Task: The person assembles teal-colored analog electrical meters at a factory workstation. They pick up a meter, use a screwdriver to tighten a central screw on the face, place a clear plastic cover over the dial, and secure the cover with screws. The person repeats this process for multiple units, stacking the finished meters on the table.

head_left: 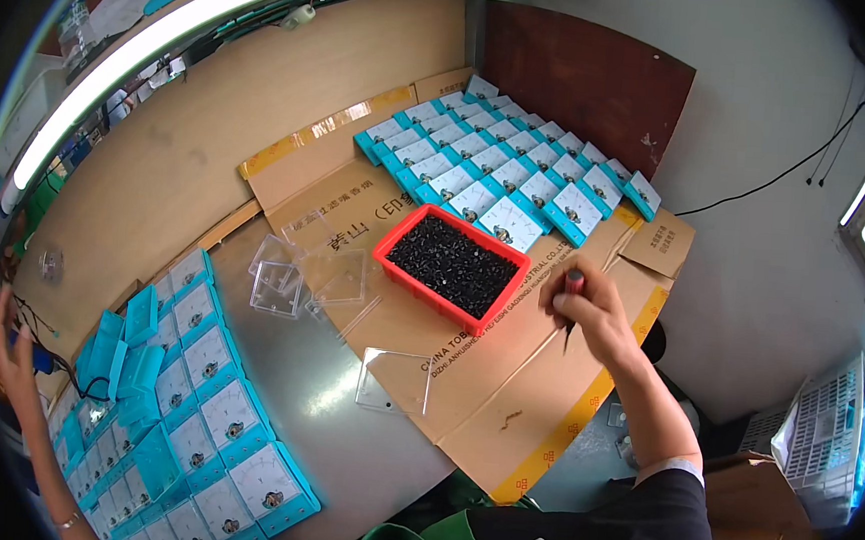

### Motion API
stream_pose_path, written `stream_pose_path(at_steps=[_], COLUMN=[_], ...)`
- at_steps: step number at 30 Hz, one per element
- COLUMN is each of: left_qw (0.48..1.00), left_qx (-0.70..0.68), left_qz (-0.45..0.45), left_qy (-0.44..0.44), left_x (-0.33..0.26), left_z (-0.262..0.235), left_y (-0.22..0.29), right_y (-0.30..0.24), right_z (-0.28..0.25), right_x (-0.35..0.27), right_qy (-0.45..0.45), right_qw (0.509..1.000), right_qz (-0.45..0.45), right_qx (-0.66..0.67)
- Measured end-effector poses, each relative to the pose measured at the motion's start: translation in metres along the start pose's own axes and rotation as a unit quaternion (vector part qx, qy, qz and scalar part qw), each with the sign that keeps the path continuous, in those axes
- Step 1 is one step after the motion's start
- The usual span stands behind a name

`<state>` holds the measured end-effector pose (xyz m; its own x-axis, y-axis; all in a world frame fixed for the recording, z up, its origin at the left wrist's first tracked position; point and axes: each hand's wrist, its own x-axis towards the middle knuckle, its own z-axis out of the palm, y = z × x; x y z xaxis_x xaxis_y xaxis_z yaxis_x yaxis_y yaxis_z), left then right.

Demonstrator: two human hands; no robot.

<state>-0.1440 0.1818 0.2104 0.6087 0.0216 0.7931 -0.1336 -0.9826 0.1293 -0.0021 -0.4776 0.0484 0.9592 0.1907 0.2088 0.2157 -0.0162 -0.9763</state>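
Observation:
My right hand (595,312) is closed around a screwdriver (574,285) with a red and black handle, its thin shaft pointing down above the cardboard. Beside it stands a red tray (481,325) filled with small black parts (450,261). At the far left edge, my left hand (17,361) is raised with its fingers stretched apart, near a dark cable (57,356); I see nothing in it. Clear plastic covers (277,287) lie left of the tray, and another clear cover (394,382) overlaps the cardboard's edge.
Rows of teal meters with white dial faces (511,222) cover the far cardboard (505,375). More such meters (264,479) fill the left of the metal table (316,432), with teal empty cases (135,370) stacked on them. A white crate (827,438) stands at right.

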Motion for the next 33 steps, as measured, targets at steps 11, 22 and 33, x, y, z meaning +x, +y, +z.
stream_pose_path(at_steps=[11, 22, 33], left_qw=[0.944, 0.850, 0.748], left_qx=[-0.203, -0.434, -0.561], left_qz=[-0.160, -0.215, -0.281], left_qy=[-0.206, -0.205, -0.216], left_x=[-0.160, -0.203, -0.234], left_z=[0.058, 0.119, 0.131], left_y=[0.228, 0.292, 0.304], right_y=[0.137, 0.130, 0.053], right_z=[-0.048, -0.050, -0.024], right_x=[0.086, 0.091, 0.059], right_qy=[0.038, 0.081, 0.222], right_qw=[0.881, 0.822, 0.915], right_qz=[-0.064, -0.076, -0.174], right_qx=[-0.468, -0.559, -0.287])
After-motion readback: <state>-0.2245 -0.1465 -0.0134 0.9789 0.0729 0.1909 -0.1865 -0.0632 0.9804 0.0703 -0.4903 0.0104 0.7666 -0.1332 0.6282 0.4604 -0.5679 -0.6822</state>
